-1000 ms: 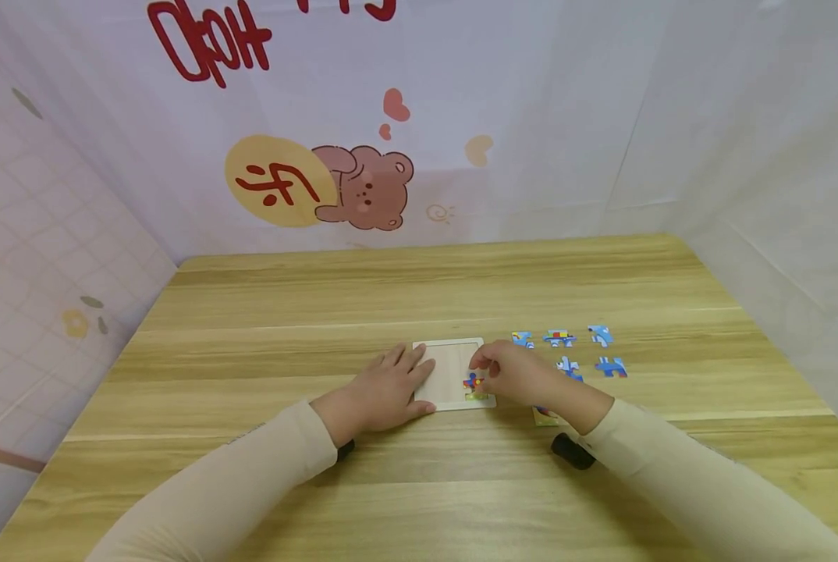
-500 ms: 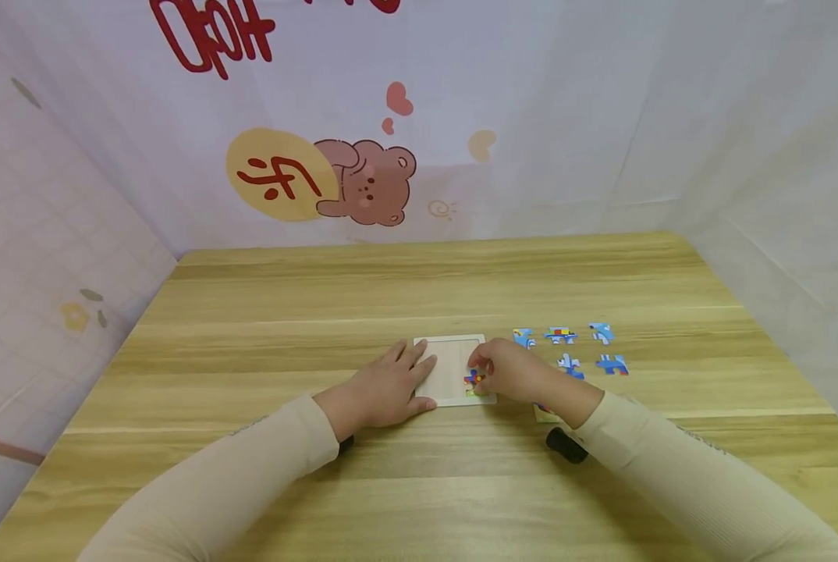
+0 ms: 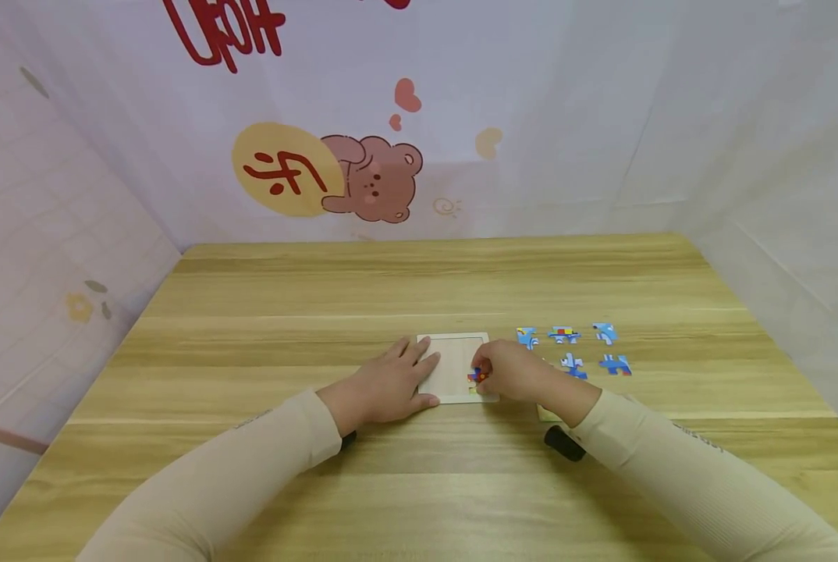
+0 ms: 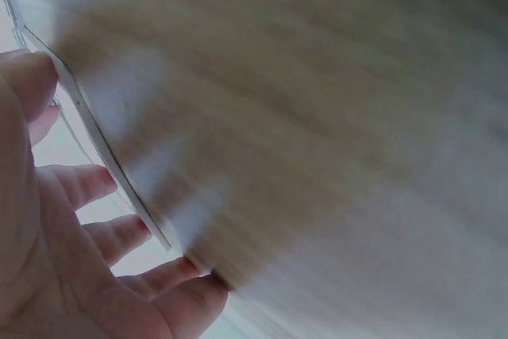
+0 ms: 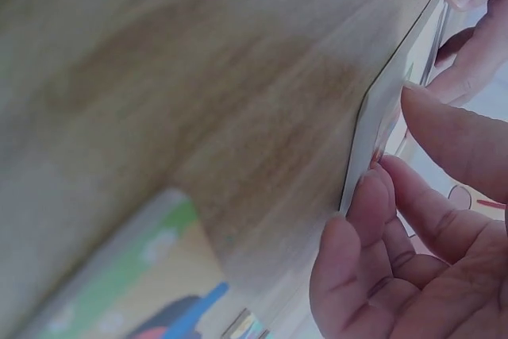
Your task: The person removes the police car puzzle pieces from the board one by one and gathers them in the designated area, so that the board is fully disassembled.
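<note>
A shallow pale puzzle tray (image 3: 454,400) with a raised border lies on the wooden table. My left hand (image 3: 387,384) rests spread over the tray's left edge; in the left wrist view its fingertips touch the border. At the tray's lower right corner, my right hand (image 3: 517,373) holds a red, blue and yellow-green puzzle piece (image 3: 476,377) between thumb and bent fingers. Part of that piece is hidden by the fingers. In the right wrist view, the thumb (image 5: 452,136) and fingertips meet over the tray border (image 5: 361,136).
Several loose blue puzzle pieces (image 3: 564,335) lie in rows right of the tray, some partly behind the right hand. A yellowish piece (image 3: 548,415) peeks out below the right wrist. Black wrist-worn devices (image 3: 564,442) sit under the sleeves. A white printed curtain (image 3: 559,172) stands behind the table.
The right thumb and fingers have shifted slightly over the puzzle piece, covering more of its lower part. The left hand stays on the tray. The head view has tilted a little.
</note>
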### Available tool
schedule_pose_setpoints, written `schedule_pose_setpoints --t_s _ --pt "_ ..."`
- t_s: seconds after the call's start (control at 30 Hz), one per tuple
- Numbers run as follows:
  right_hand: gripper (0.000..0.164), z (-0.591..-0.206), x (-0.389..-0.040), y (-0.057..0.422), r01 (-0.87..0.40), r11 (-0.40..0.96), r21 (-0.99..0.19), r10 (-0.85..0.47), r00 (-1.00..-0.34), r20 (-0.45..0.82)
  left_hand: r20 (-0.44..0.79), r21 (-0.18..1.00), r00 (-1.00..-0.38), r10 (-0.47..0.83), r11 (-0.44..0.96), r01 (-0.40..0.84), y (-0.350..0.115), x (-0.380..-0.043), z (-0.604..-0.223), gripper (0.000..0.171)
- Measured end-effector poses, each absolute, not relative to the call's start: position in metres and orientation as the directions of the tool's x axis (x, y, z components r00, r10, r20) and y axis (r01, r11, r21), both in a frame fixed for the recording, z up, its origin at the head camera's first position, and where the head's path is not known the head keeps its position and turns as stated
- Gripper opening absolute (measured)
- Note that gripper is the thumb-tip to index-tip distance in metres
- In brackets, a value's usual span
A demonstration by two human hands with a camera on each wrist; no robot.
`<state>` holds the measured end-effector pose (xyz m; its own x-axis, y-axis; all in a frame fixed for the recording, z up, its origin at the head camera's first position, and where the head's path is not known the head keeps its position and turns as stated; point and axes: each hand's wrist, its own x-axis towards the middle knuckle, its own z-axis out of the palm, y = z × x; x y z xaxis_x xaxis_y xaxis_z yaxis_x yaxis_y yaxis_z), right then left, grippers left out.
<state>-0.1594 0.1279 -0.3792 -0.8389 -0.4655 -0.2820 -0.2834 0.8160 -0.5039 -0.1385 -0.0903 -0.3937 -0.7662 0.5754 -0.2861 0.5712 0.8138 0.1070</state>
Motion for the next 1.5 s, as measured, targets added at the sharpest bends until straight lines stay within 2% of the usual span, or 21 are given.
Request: schedule_pose_setpoints --t_s 0.47,0.77,1.03,1.5 --pt "0.027 -0.378 -0.161 0.130 -0.240 0.783 -0.574 -0.462 -0.843 -0.277 -0.292 0.109 -0.762 0.578 0.812 0.573 -0.091 -0.141 -0.391 0.071" --pt "0.018 -0.382 -0.162 0.140 -0.376 0.616 -0.692 -0.587 -0.805 -0.085 -0.295 0.119 -0.766 0.571 0.817 0.564 -0.092 -0.142 -0.389 0.071" --pt "0.011 -0.368 -0.158 0.143 -0.281 0.584 -0.761 -0.563 -0.816 -0.131 -0.307 0.113 -0.770 0.560 0.824 0.555 -0.094 -0.140 -0.389 0.072" --pt "0.017 -0.356 -0.154 0.183 -0.190 0.588 -0.787 -0.459 -0.879 -0.131 -0.296 0.109 -0.752 0.589 0.803 0.586 -0.093 -0.138 -0.392 0.071"
